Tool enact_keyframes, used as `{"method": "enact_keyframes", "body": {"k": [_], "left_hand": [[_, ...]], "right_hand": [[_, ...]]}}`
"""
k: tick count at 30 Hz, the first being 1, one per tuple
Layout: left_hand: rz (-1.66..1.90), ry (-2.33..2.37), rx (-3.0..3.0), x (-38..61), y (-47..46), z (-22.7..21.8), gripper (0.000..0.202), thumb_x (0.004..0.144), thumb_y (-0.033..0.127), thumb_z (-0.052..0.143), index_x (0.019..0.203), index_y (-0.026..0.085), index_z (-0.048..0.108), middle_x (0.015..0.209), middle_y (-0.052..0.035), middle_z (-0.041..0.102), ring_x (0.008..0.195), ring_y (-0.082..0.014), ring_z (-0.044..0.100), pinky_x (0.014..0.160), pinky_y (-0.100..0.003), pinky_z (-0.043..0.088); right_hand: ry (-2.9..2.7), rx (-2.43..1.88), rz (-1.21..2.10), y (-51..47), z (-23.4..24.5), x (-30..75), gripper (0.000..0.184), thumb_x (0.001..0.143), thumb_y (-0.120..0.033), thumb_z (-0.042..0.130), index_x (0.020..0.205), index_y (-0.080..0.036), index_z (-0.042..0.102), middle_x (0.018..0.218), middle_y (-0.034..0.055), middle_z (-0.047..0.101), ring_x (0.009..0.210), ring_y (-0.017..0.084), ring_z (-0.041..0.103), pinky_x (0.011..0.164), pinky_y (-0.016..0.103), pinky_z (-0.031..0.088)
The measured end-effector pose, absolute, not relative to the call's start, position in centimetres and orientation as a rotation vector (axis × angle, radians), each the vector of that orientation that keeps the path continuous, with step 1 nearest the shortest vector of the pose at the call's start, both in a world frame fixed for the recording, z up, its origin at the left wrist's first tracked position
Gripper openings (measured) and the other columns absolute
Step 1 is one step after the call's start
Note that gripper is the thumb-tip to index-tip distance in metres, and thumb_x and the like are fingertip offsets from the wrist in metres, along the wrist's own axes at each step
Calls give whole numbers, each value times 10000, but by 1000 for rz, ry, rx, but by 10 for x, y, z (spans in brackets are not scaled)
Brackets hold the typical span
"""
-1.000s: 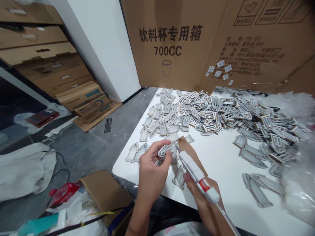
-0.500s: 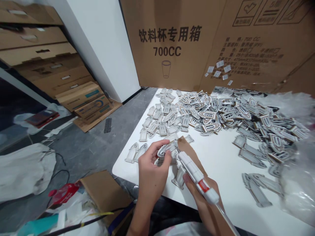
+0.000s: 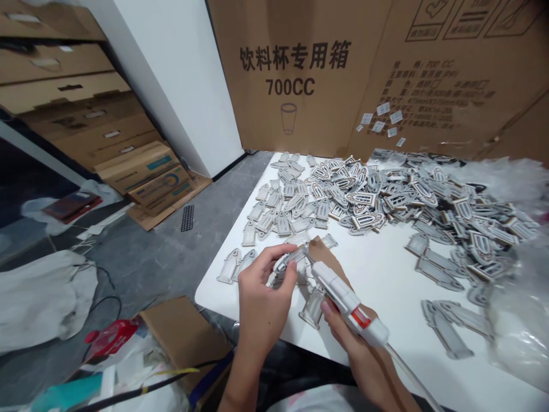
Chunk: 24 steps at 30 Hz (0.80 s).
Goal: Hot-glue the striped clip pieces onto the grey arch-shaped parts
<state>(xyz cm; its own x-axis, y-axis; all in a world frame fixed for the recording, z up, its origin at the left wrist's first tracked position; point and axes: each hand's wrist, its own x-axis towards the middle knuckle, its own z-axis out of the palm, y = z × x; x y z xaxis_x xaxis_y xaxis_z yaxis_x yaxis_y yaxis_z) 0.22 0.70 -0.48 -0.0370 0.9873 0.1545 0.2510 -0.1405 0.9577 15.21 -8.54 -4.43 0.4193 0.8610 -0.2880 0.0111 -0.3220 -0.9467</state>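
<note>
My left hand [image 3: 266, 286] pinches a small grey arched-window piece [image 3: 291, 258] between thumb and fingers, tilted above the table. In my right hand [image 3: 358, 335] is a white glue gun [image 3: 337, 286] with a red window, a glue stick [image 3: 412, 372] trailing from its rear. Its nozzle meets or nearly meets the end of the held piece; exact contact is too small to tell. Under my hands lies another arched piece [image 3: 313, 309]. A brown cardboard strip [image 3: 328, 257] lies just beyond the gun, partly covered by it.
A large pile of arched pieces [image 3: 386, 194] covers the back of the white table [image 3: 377, 274], with more spread out at the left. Plastic bags [image 3: 521, 320] lie on the right. A cardboard box [image 3: 295, 120] stands behind. Cartons [image 3: 150, 171] and an open box [image 3: 184, 332] are on the left.
The glue gun and my right hand have shifted slightly right and down. The held piece has tilted a little, and my left hand has moved slightly left.
</note>
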Motion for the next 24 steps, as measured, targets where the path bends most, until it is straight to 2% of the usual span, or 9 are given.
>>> {"method": "enact_keyframes", "body": {"k": [4, 8, 12, 14, 19, 24], "left_hand": [[1245, 1371, 1715, -1, 9, -4, 174, 960, 175, 678, 1069, 266, 779, 1073, 4, 809, 1047, -190, 763, 986, -300, 584], [1302, 1299, 1978, -4, 13, -5, 193, 973, 113, 648, 1057, 246, 760, 1026, 1, 806, 991, -180, 760, 929, -295, 583], [1333, 1225, 2112, -8, 15, -6, 241, 981, 60, 632, 1099, 241, 738, 1044, 13, 797, 999, -149, 750, 926, -272, 566], [1318, 1193, 2154, -10, 15, -6, 269, 985, 43, 621, 1129, 242, 731, 1068, 11, 793, 1019, -142, 746, 930, -267, 564], [1276, 1095, 2264, -14, 17, -4, 321, 989, 13, 586, 1176, 238, 717, 1117, -18, 789, 1063, -162, 746, 943, -294, 574], [1278, 1109, 2293, -11, 18, -6, 316, 996, 14, 579, 1194, 230, 701, 1120, -27, 784, 1072, -163, 744, 963, -289, 568]], "right_hand": [[-658, -1649, 1178, -84, -43, 154, 455, 784, -557, 869, 1055, -193, 831, 987, 74, 825, 1011, 329, 777, 865, 373, 652], [-629, -1638, 1264, -84, -43, 160, 506, 745, -531, 916, 1123, -205, 834, 1063, 74, 833, 1111, 352, 752, 915, 386, 638], [-637, -1632, 1263, -84, -43, 165, 615, 751, -549, 912, 1242, -193, 810, 1125, 79, 829, 1121, 352, 743, 938, 394, 627], [-682, -1626, 1255, -84, -44, 166, 578, 765, -562, 897, 1216, -209, 821, 1061, 63, 833, 1062, 337, 753, 897, 389, 628], [-745, -1641, 1274, -82, -54, 165, 403, 808, -601, 837, 954, -225, 850, 776, 41, 781, 801, 299, 737, 670, 362, 581], [-723, -1633, 1217, -81, -58, 158, 395, 814, -592, 830, 937, -217, 836, 686, 27, 725, 703, 265, 686, 585, 344, 523]]}}
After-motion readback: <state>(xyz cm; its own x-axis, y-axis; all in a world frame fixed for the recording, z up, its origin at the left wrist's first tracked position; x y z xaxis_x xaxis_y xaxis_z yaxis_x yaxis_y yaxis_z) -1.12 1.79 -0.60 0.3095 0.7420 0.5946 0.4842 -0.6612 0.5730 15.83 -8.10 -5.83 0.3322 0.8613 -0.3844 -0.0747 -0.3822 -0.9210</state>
